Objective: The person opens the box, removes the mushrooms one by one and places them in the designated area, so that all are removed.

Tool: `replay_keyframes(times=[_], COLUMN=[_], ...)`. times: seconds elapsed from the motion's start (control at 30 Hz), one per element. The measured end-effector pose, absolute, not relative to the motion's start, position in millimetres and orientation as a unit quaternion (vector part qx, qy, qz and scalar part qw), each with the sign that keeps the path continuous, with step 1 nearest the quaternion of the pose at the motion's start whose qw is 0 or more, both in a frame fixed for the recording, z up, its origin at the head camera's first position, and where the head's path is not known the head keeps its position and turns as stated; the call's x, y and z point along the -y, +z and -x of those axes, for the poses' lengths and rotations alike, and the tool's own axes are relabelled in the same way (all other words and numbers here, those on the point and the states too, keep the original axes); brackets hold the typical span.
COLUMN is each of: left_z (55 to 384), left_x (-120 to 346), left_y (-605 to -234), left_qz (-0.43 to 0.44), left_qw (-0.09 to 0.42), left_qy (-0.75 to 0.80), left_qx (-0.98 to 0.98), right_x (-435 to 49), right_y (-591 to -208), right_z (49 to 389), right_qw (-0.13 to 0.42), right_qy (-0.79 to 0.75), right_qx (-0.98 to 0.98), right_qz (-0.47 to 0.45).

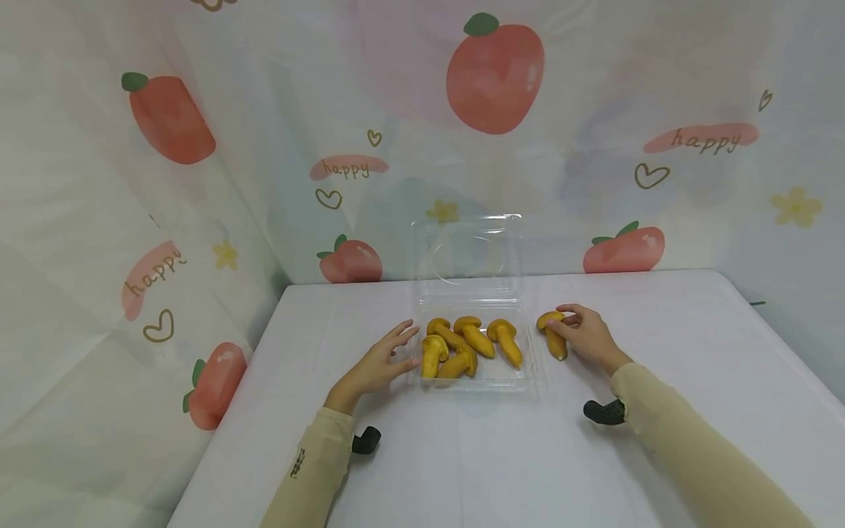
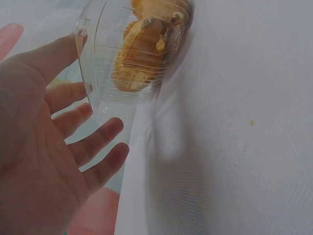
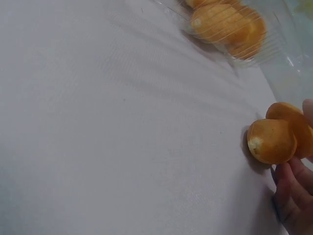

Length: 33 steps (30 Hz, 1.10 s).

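Note:
A clear plastic clamshell box lies on the table with its lid raised at the back. Several yellow mushrooms lie inside it, stems mostly toward the front. To the right of the box, my right hand pinches another yellow mushroom between thumb and fingers; in the right wrist view this mushroom is low over the cloth, its stem end facing the camera. My left hand is at the box's left side with fingers spread, and its fingertips are right at the clear rim in the left wrist view.
A white cloth covers the table. Behind it and to the left hangs a backdrop printed with peaches, hearts and "happy" labels. A dark curved piece sticks out at the right wrist, and a similar one at the left.

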State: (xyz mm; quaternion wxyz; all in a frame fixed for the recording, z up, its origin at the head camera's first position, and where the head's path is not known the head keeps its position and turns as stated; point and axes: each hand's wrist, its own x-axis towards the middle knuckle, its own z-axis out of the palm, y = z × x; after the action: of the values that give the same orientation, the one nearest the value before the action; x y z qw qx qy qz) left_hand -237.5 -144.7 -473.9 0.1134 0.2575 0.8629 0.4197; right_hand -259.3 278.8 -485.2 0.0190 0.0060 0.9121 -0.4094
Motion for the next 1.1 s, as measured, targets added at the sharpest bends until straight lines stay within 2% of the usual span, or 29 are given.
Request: replay_keyframes(times=[0.5, 0.87, 1.1], left_z=[240.6, 237.0, 235.6], left_x=[145.0, 144.7, 143.7], left_y=[-474.5, -475.6, -473.8], left_qz=[-0.261, -0.254, -0.253], left_qw=[0.109, 0.109, 0.112], left_qy=[0.423, 0.427, 0.426], left_qx=[-0.861, -0.861, -0.862], right_x=[-286.6, -289.5, -292.3], right_y=[-483.5, -479.4, -473.1], right_z=[261.1, 257.4, 251.9], right_qw=[0.008, 0.02, 0.004], right_qy=[-0.44, -0.419, -0.392], right_qx=[-0.898, -0.908, -0.92], right_qz=[-0.001, -0.012, -0.018])
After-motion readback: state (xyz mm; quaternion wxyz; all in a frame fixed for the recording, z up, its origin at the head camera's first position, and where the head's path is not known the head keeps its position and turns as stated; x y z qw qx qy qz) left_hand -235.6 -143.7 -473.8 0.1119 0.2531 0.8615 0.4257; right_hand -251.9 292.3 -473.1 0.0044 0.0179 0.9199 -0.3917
